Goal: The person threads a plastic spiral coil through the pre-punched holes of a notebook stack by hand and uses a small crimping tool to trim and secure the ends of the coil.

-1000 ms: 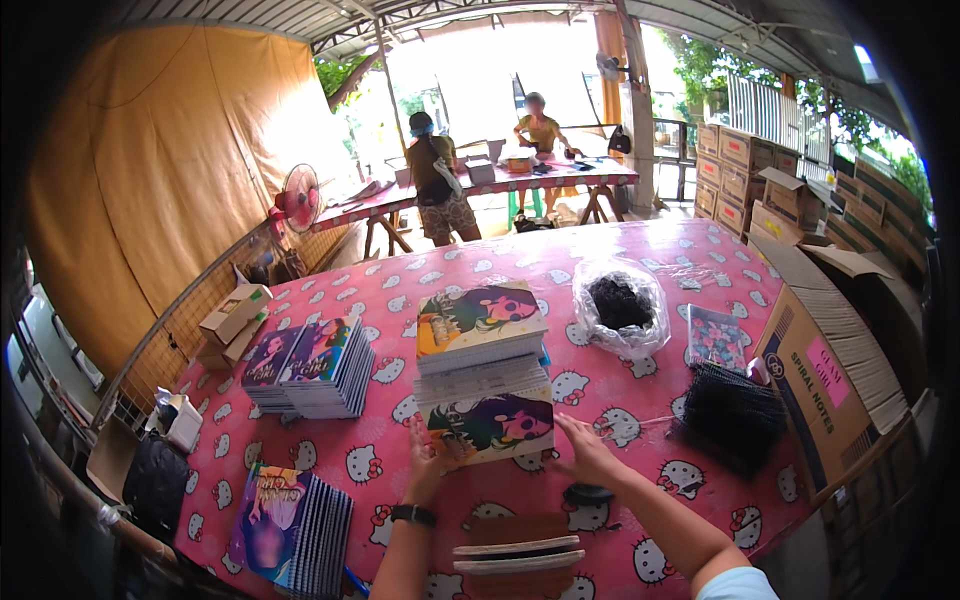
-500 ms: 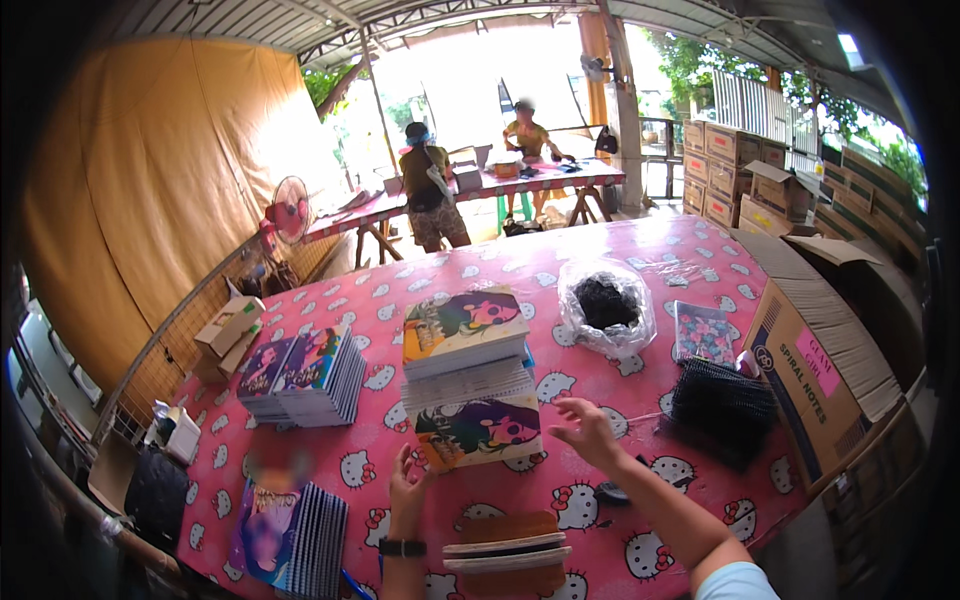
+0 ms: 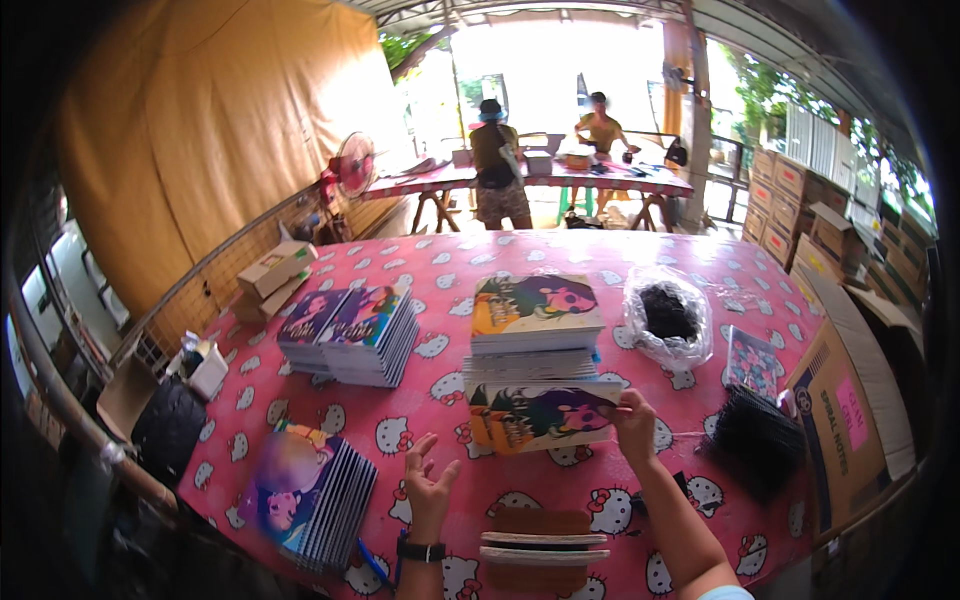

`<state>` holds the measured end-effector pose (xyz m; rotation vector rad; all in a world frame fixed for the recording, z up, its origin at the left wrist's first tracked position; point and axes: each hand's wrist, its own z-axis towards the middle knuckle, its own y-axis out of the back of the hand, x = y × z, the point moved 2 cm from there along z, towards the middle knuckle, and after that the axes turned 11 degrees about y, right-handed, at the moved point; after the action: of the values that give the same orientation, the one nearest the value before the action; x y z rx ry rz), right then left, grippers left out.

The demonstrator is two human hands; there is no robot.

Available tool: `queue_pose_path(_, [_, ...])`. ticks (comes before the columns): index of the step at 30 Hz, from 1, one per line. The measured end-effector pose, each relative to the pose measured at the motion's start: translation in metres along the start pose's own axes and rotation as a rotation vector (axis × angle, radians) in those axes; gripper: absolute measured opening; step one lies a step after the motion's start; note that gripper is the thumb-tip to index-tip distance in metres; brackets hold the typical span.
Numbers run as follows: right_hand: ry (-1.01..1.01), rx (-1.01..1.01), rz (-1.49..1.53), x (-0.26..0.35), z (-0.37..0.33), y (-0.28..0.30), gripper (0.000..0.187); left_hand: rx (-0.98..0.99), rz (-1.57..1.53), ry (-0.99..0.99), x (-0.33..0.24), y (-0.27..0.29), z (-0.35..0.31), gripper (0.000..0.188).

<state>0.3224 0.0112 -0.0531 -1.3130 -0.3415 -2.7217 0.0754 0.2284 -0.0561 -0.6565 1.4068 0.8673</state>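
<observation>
My right hand [image 3: 634,422] grips the right edge of a colourful illustrated notebook cover [image 3: 538,416], lifted off the red patterned tablecloth [image 3: 420,390]. My left hand [image 3: 428,486], with a dark wristwatch, hovers open just left of and below that cover, touching nothing. Behind the cover stands a tall stack of the same notebooks [image 3: 534,325]. A small pile of brown-backed notebooks [image 3: 542,548] lies at the near edge between my forearms.
Two more notebook stacks [image 3: 352,333] sit at left, and another fanned stack [image 3: 305,495] at the near left. A clear bag of black items [image 3: 667,318], a black spiral pile [image 3: 755,440] and open cardboard boxes [image 3: 850,420] lie right. Two people work at a far table [image 3: 530,180].
My right hand has closed on the notebook cover's right edge and raised it. My left hand has come off the cover and opened. The view has tilted slightly.
</observation>
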Motion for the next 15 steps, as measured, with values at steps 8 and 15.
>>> queue_pose_path(8, [0.187,0.146,0.172,0.094,-0.052,0.055,0.024,0.375,-0.379,-0.144,-0.039,-0.032,-0.010,0.053])
queue_pose_path(15, [0.048,0.627,0.048,0.153,-0.076,0.088,0.029,0.513,-0.555,-0.205,-0.100,0.002,-0.071,0.022])
